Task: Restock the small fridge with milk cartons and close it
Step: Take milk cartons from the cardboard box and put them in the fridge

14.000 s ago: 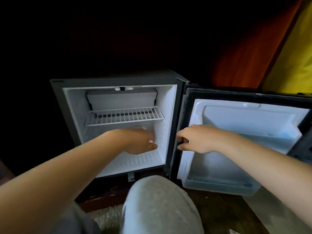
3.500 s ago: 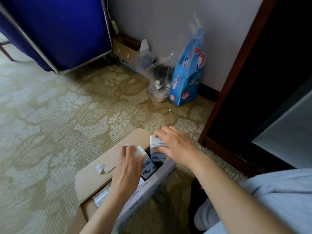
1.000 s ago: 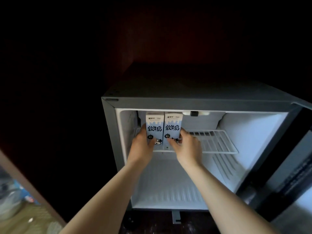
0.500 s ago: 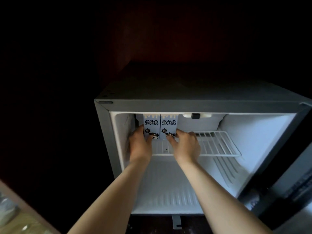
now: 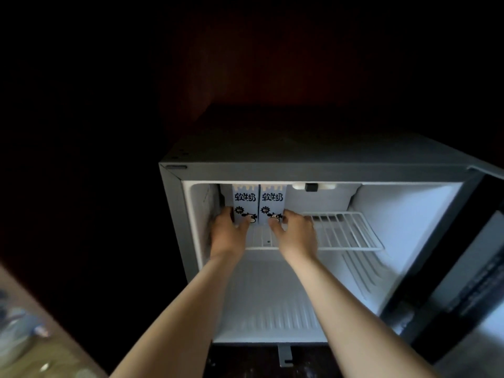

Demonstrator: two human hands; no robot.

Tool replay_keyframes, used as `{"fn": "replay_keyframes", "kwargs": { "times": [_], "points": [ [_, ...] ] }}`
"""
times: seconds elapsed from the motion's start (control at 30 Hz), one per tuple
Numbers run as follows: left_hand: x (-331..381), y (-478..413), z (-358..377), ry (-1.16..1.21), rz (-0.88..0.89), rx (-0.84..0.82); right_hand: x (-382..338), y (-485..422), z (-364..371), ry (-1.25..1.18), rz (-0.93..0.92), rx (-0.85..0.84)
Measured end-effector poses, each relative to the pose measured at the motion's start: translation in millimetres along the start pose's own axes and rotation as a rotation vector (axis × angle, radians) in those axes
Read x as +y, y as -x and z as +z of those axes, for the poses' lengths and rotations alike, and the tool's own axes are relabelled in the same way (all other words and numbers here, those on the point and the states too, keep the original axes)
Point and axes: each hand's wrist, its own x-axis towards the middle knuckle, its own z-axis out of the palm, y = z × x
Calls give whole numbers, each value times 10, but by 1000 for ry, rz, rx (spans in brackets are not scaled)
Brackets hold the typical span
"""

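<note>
The fridge (image 5: 300,170) stands open, its door (image 5: 474,274) swung out to the right; a shelf (image 5: 343,233) spans its upper part; at the shelf's left end two cartons stand upright, side by side and touching; the left carton (image 5: 244,199) is near the left wall; the left hand (image 5: 228,237) holds it, the right hand (image 5: 296,237) holds the right carton (image 5: 272,199), both hands in front of them.

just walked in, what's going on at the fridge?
A person is stocking the small fridge. The left hand holds the left milk carton and the right hand holds the right milk carton. Both cartons are upright, side by side, at the left end of the wire shelf. The door is open on the right, so closing is not yet done.
</note>
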Motion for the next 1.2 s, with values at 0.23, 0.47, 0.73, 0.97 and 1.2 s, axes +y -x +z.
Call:
{"fn": "replay_keyframes", "kwargs": {
  "times": [0.23,0.47,0.73,0.97,1.2],
  "points": [
    [131,330,-211,-20,28,-77,-76,288,-274,-17,-45,24],
    [341,762,-805,-296,242,-330,-428,789,-811,173,-128,-199],
    [383,1526,-2114,-602,381,-447,-1216,1816,-1254,252,-426,-447],
    [-18,2234,-3063,-683,249,-425,-1804,2493,-913,305,-636,-666],
    [-726,2984,-3693,-860,55,-454,-2312,3253,-366,465,-811,-878]
  ]
}}
